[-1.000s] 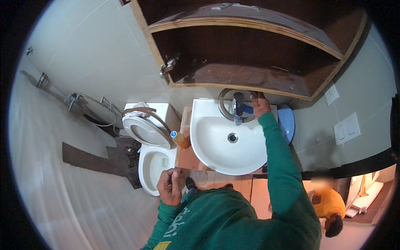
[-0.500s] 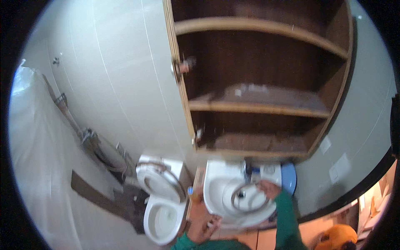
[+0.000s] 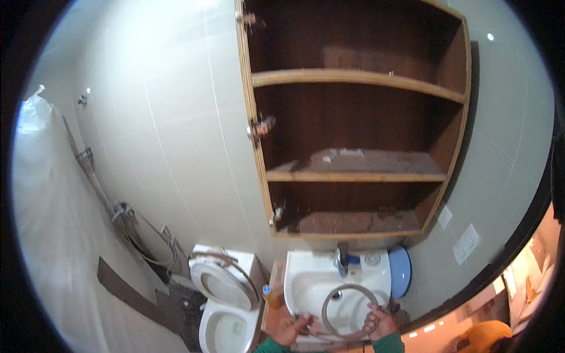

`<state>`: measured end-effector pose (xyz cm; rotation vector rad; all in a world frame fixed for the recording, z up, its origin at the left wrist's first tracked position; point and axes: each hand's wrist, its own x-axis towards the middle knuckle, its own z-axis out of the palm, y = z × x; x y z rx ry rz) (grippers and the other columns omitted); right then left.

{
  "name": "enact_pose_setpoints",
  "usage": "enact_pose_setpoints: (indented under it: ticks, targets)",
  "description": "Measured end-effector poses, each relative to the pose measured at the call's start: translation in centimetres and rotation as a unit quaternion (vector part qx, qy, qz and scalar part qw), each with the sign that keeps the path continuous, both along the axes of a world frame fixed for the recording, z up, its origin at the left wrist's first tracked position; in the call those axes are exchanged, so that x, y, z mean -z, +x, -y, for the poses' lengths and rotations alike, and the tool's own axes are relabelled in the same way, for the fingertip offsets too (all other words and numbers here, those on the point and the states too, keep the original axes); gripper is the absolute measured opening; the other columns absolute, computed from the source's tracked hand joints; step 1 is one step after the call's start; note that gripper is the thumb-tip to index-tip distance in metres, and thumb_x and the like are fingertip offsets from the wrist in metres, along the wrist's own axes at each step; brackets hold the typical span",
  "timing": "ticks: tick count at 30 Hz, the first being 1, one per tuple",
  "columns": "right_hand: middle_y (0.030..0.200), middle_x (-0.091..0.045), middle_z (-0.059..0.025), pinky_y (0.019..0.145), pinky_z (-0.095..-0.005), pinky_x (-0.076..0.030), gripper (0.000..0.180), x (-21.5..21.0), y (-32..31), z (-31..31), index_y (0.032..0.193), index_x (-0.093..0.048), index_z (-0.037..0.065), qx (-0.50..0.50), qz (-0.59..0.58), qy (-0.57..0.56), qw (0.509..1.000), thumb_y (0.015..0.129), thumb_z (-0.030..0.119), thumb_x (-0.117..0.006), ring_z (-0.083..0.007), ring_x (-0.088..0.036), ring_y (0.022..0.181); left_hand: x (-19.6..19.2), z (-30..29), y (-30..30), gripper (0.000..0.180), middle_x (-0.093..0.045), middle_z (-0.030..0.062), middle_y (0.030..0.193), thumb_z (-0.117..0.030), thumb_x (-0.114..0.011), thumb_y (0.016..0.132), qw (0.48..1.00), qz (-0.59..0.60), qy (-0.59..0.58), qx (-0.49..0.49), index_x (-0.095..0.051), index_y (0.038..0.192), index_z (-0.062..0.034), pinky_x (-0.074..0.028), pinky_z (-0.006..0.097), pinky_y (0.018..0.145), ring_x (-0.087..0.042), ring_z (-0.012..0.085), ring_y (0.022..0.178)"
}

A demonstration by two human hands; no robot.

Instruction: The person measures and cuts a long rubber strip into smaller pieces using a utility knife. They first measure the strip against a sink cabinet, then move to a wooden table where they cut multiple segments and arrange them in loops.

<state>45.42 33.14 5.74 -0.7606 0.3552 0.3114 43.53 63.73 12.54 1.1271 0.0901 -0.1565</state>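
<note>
A loop of grey-brown flexible strip or tubing point(image 3: 325, 309) stands over the white washbasin point(image 3: 306, 287). My right hand point(image 3: 380, 323) is closed around its right side, near the basin's front right. The strip's lower part runs left along the front of the basin toward my left hand point(image 3: 288, 329). That hand is by the basin's front left corner with its fingers bent together; what lies between them is too blurred to tell. A dark tap point(image 3: 342, 260) with a blue part rises behind the loop. Beside my left hand stands a yellowish bottle with a blue cap point(image 3: 269, 294).
An open wooden wall cabinet point(image 3: 353, 176) hangs above the basin, with white scraps on a shelf. A toilet with raised lid point(image 3: 226, 332) stands left. A blue basin point(image 3: 401, 272) leans at the right. Plastic sheeting point(image 3: 56, 235) covers the far left. Something orange point(image 3: 488, 338) shows lower right.
My right hand has moved nearer, toward the basin's front edge, gripping the loop, which stands more upright. My left hand stays near the front left corner. The view has tilted up.
</note>
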Motion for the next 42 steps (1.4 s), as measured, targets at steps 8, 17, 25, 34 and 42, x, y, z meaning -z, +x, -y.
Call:
enact_pose_setpoints:
  ticks: [8, 17, 25, 34, 42]
  targets:
    - [0.111, -0.073, -0.0137, 0.090, -0.0434, -0.059, 0.024, -1.6, -6.7, -1.2, 0.120, -0.067, 0.003, -0.142, -0.077, -0.031, 0.986, 0.099, 0.013, -0.064, -0.0304, -0.072, 0.090, -4.9, -1.7, -2.0, 0.043, -0.064, 0.0074, 0.071, -0.038, -0.078, 0.097, 0.991, 0.110, 0.080, 0.012, -0.060, 0.080, -0.0025, -0.049, 0.030, 0.052, -0.061, 0.0163, 0.058]
    - [0.091, -0.068, -0.0179, 0.080, -0.0459, -0.054, 0.036, -1.6, -6.2, -4.4, 0.118, -0.069, 0.000, -0.316, 0.300, -0.442, 0.784, 0.108, 0.033, -0.060, -0.0347, -0.069, 0.085, -8.7, -2.3, -2.6, 0.066, -0.060, 0.0071, 0.069, -0.063, -0.083, 0.085, 0.948, 0.234, 0.112, -0.185, -0.062, 0.079, -0.0006, -0.051, 0.031, 0.047, -0.062, 0.0204, 0.055]
    - [0.095, -0.072, -0.0214, 0.075, -0.0459, -0.056, 0.049, -8.4, -4.3, -6.9, 0.119, -0.068, -0.003, -0.313, 0.393, -0.355, 0.788, 0.105, 0.044, -0.066, -0.0339, -0.073, 0.083, -9.6, -5.2, 0.1, 0.049, -0.060, 0.0063, 0.092, -0.051, -0.050, 0.112, 0.932, 0.248, 0.095, -0.246, -0.060, 0.098, -0.0054, -0.044, 0.025, 0.064, -0.054, 0.0132, 0.072]
    - [0.091, -0.069, -0.0141, 0.063, -0.0315, -0.060, 0.052, -11.1, -5.6, -6.4, 0.139, -0.045, -0.011, -0.231, 0.057, -0.395, 0.887, 0.108, 0.026, -0.065, -0.0158, -0.071, 0.071, -13.2, -3.8, -0.5, 0.032, -0.055, 0.0118, 0.100, -0.031, -0.066, 0.106, 0.896, 0.377, 0.192, -0.136, -0.054, 0.108, -0.0018, -0.048, 0.026, 0.055, -0.053, 0.0141, 0.069]
    - [0.102, -0.061, -0.0106, 0.085, -0.0421, -0.058, 0.051, -11.7, -9.3, -1.9, 0.147, -0.050, -0.006, -0.106, -0.070, 0.025, 0.992, 0.109, 0.027, -0.061, -0.0208, -0.064, 0.090, -14.4, -3.6, 3.1, 0.027, -0.054, 0.0098, 0.099, -0.014, -0.066, 0.104, 0.942, 0.302, -0.093, -0.112, -0.047, 0.118, -0.0021, -0.047, 0.022, 0.041, -0.051, 0.0102, 0.065]
